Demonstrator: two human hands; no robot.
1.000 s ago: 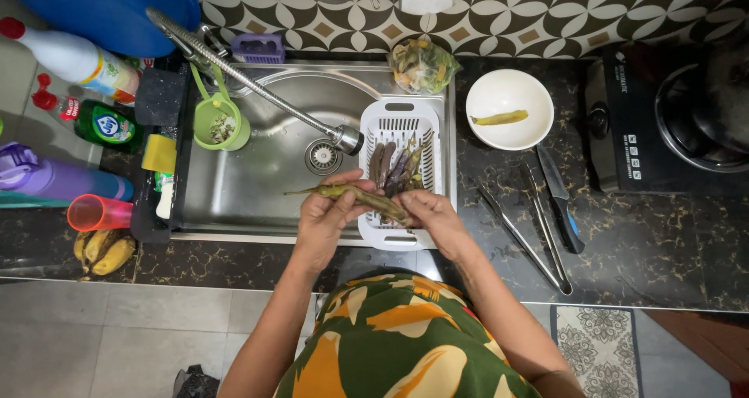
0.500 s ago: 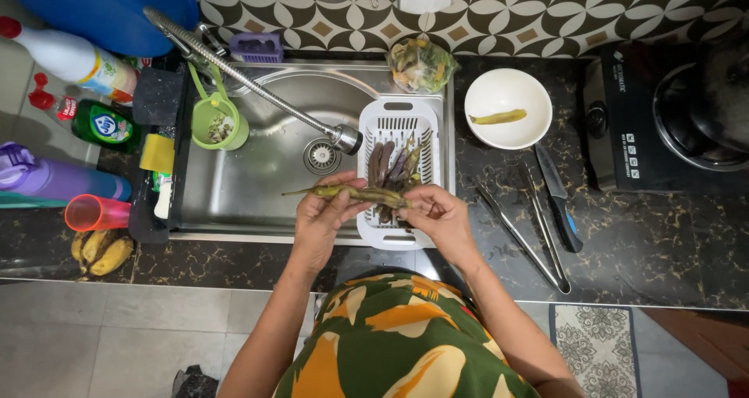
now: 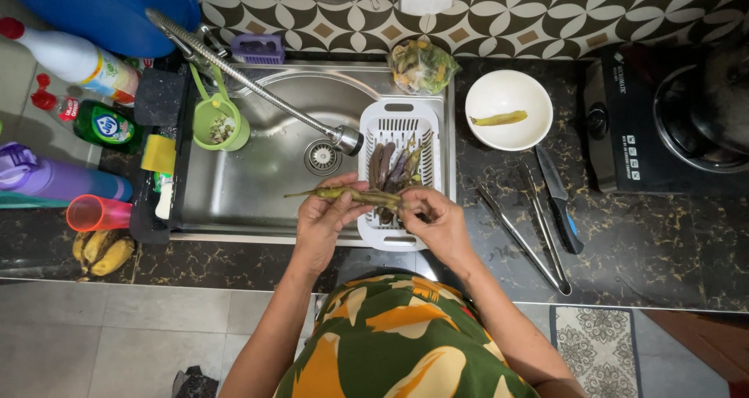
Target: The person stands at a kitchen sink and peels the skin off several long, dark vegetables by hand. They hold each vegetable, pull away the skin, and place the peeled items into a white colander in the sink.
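Patterned wall tiles; dark counter (speckled)

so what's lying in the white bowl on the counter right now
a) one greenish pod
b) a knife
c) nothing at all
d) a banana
a: the white bowl to the right of the sink holds one greenish pod, and nothing else shows in it.

Left of the sink: white bottle with multicoloured label; green bottle, blue-white label; purple bottle.
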